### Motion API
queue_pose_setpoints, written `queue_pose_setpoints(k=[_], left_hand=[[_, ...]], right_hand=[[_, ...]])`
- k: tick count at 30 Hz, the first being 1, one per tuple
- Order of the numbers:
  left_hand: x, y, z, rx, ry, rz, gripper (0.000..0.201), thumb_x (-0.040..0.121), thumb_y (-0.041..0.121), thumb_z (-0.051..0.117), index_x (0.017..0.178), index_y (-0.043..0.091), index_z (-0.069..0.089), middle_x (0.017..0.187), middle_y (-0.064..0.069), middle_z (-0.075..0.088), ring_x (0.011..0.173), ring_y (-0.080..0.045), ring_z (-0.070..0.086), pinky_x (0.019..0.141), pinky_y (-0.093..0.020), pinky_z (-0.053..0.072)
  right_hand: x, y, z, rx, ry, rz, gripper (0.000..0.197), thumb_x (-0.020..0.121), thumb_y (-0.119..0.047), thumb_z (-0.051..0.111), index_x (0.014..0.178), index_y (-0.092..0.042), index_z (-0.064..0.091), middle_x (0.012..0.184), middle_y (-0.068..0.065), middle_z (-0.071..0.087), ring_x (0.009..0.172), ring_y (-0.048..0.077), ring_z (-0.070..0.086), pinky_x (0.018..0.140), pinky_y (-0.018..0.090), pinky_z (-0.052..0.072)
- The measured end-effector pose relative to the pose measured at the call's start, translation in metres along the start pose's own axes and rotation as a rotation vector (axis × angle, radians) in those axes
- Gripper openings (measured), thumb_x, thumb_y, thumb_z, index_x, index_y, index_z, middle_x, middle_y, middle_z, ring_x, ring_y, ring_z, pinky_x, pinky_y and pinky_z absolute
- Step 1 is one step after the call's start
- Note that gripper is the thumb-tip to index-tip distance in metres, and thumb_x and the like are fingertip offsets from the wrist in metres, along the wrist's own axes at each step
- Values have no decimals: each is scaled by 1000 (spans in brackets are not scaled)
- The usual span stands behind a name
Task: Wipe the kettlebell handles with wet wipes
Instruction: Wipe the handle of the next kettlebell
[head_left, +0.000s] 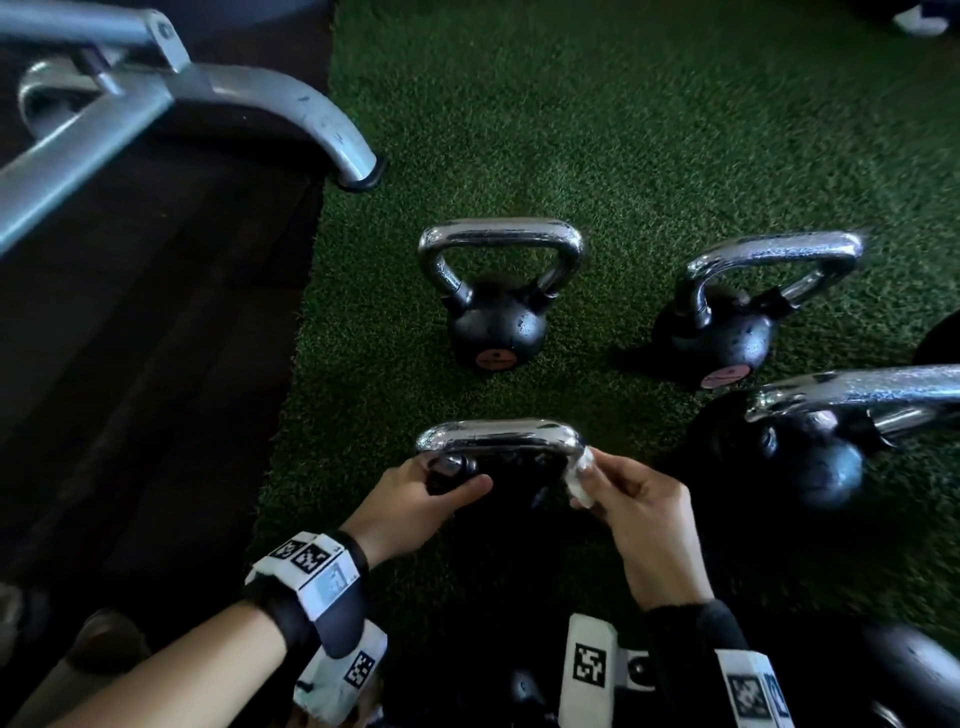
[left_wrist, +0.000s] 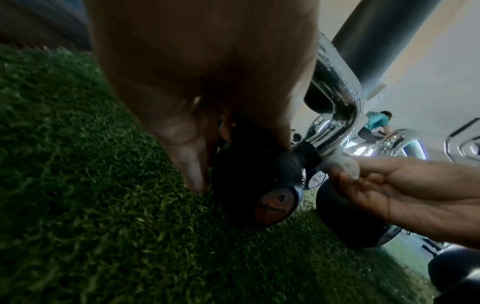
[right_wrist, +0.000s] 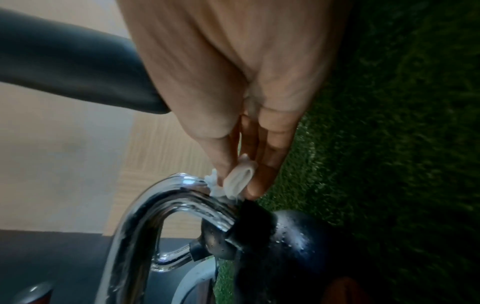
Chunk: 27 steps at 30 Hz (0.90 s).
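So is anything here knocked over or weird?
Yes. The far right kettlebell leans over on the turf, while the middle one stands straight. Water drops speckle the handles, likely from the wipe.

Between your hands (head_left: 415, 506), the kettlebell handle (head_left: 498, 436) gleams as glossy chrome, beaded wet; its body (left_wrist: 249, 185) looks matt, pebbled black. Your right hand (head_left: 639, 512) pinches a soft white wet wipe (right_wrist: 239, 182). Beneath lies rough green turf (head_left: 623, 130).
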<state>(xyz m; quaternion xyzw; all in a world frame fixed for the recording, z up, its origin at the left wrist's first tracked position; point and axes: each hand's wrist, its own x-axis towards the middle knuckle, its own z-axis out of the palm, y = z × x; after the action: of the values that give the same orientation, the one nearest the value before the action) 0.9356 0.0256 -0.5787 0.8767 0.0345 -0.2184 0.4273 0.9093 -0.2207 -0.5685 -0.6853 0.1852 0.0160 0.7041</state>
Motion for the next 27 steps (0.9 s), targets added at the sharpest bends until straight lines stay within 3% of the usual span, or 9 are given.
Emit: queue_pose_setpoints(k=[3, 6, 8, 12, 16, 19, 22, 25, 27], left_hand=[[-6, 1, -12, 145, -91, -38, 41, 88, 63, 68, 122, 42, 60, 115, 19, 67, 109, -3, 62, 92, -20, 46], [-15, 1, -29, 345, -146, -86, 21, 90, 55, 70, 94, 35, 76, 87, 10, 75, 82, -3, 69, 70, -22, 50], [-23, 1, -40, 314, -197, -96, 23, 92, 50, 71, 84, 29, 78, 76, 7, 77, 71, -3, 71, 63, -20, 48], [-45, 27, -57, -161, -234, -16, 21, 93, 31, 69, 96, 13, 78, 93, -7, 80, 88, -28, 78, 74, -28, 59], [-57, 64, -66, -412, -152, 168, 36, 89, 32, 62, 121, 17, 74, 109, -7, 79, 100, -26, 77, 85, -32, 63], [-57, 83, -63, -555, -208, 202, 55, 85, 43, 57, 135, 19, 61, 118, 1, 77, 108, -19, 74, 92, -33, 61], [-56, 94, -57, -650, -272, 167, 52, 91, 37, 51, 135, 13, 62, 106, 6, 79, 104, -14, 74, 94, -33, 60], [-50, 93, -50, -701, -260, 141, 42, 91, 31, 55, 126, 12, 69, 122, 0, 76, 113, -20, 72, 93, -33, 60], [-47, 92, -48, -731, -231, 133, 37, 87, 27, 62, 120, 13, 73, 120, -4, 76, 111, -20, 72, 91, -31, 61]], right_hand=[[0, 5, -4, 27, -52, 64, 13, 92, -15, 76, 103, -15, 82, 84, 6, 79, 78, 14, 73, 88, 40, 60], [-4, -1, -16, -58, -26, 16, 15, 89, -12, 79, 102, -19, 81, 90, 1, 82, 90, 17, 79, 83, 33, 59], [-9, -10, -26, -86, -1, -21, 18, 88, -9, 79, 101, -21, 81, 93, -1, 82, 91, 16, 79, 81, 31, 58], [-27, -42, -32, -56, -73, -147, 17, 86, -6, 80, 96, -20, 82, 93, 2, 82, 89, 17, 78, 78, 24, 60], [-45, -81, -13, -66, -243, -303, 20, 80, -3, 82, 94, -18, 81, 90, 3, 82, 85, 18, 78, 80, 23, 60], [-44, -94, 6, -104, -312, -382, 22, 75, -5, 86, 89, -23, 83, 88, 2, 81, 81, 16, 77, 77, 24, 60], [-38, -95, 19, -219, -297, -480, 22, 72, -11, 91, 84, -28, 83, 92, -8, 79, 86, 13, 77, 82, 33, 61], [-36, -92, 26, -329, -222, -533, 21, 70, -16, 93, 81, -30, 82, 85, -16, 77, 82, 7, 76, 78, 26, 59], [-35, -91, 29, -374, -175, -568, 23, 69, -15, 94, 82, -31, 82, 83, -16, 77, 79, 7, 74, 73, 26, 58]])
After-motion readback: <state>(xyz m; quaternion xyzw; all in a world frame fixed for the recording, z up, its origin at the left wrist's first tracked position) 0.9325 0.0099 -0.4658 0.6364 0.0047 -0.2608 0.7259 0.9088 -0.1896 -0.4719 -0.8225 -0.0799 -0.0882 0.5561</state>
